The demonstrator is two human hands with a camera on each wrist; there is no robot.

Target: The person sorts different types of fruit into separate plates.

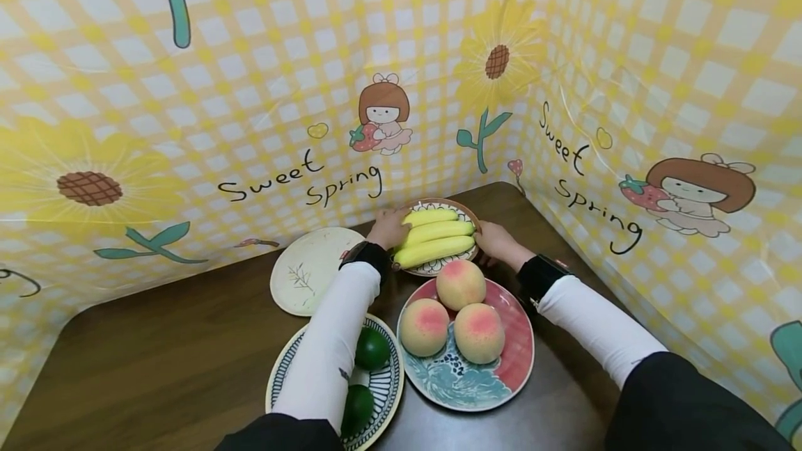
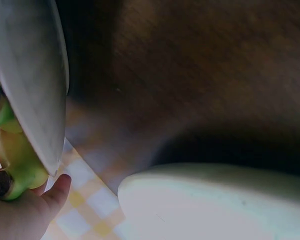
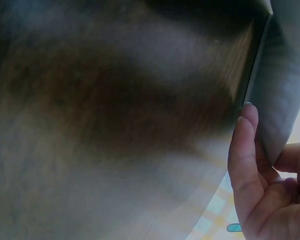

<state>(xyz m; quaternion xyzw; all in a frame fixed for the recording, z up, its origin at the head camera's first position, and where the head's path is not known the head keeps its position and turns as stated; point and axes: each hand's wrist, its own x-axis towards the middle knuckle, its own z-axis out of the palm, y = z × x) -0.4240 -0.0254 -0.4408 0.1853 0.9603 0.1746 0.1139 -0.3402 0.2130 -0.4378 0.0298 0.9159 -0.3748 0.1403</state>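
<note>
Near centre, a pink plate (image 1: 516, 357) carries three peaches (image 1: 460, 285). Near left, a striped plate (image 1: 383, 395) holds two green fruits (image 1: 372, 348). Farther left lies a cream plate (image 1: 307, 268). Checked backdrop (image 1: 250, 89) encloses the dark table (image 1: 156, 353).

The banana plate (image 1: 466, 214), a small patterned dish with a brownish rim, sits at the back corner of the dark wooden table just behind the peach plate, loaded with three yellow-green bananas (image 1: 436, 232) lying side by side across it, stem ends pointing left.
</note>
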